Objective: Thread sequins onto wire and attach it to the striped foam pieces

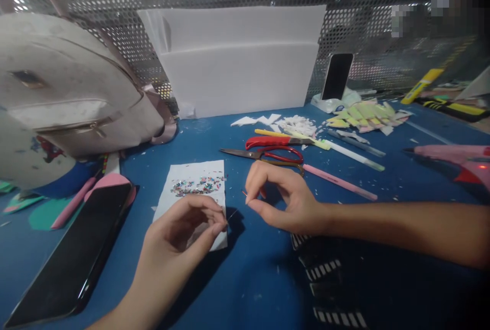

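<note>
My left hand [187, 238] is closed in a pinch over the lower edge of a white paper sheet [164, 192]. From its fingertips sticks out a thin, needle-like wire [233, 214], pointing up and right. Across a small gap, my right hand [283, 194] pinches a tiny red bead [244, 193] between thumb and forefinger. Many small multicoloured beads [199, 185] are scattered over the upper part of the sheet. Just behind my right hand lie dark-bladed scissors with red handles [283, 154].
A black phone [72, 258] and a pale backpack [76, 85] are on the left. Behind the scissors lie a red-handled cutter [268, 141], pens [340, 182] and paper scraps [298, 125]. A pink glue gun [451, 154] is at right; a white board [241, 74] stands at the back.
</note>
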A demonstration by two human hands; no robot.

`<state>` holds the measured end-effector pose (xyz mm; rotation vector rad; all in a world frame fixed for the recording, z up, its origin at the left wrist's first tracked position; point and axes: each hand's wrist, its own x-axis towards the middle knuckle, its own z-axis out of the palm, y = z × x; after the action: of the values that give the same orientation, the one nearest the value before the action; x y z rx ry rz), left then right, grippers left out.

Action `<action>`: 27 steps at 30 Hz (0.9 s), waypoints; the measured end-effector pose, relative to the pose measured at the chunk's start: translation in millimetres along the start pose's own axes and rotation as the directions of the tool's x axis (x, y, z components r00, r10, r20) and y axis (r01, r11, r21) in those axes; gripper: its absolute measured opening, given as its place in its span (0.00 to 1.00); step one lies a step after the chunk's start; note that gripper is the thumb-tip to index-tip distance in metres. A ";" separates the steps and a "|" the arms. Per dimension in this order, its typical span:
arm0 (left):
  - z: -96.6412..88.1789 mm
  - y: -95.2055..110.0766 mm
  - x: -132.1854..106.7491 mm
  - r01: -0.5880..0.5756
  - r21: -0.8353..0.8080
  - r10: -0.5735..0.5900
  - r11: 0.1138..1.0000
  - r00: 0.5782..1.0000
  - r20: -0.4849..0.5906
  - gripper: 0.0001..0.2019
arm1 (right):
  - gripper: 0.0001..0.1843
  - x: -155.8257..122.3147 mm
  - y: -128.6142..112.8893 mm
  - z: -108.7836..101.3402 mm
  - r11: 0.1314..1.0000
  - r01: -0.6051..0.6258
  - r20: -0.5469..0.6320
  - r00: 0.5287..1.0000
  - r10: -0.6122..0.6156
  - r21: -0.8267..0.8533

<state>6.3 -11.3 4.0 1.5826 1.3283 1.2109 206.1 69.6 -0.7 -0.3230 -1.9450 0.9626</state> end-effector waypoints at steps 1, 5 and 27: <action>0.1 0.0 0.2 0.002 0.004 -0.002 1.000 1.000 -0.003 0.02 | 0.06 0.2 0.4 0.4 1.000 -0.002 -0.006 1.000 0.002 -0.001; 0.1 -0.4 1.2 0.017 0.009 -0.017 1.000 1.000 0.003 0.02 | 0.05 1.1 1.3 1.3 1.000 -0.024 -0.016 1.000 0.024 -0.010; -3.2 -7.8 -0.8 0.011 0.039 -0.009 0.999 0.998 -0.056 0.01 | 0.04 1.7 0.9 -1.1 0.994 -0.103 0.004 0.995 0.103 -0.036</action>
<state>1.0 -10.7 -2.5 1.5781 1.4022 1.2382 206.0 71.8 0.0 -0.4449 -1.9682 0.9971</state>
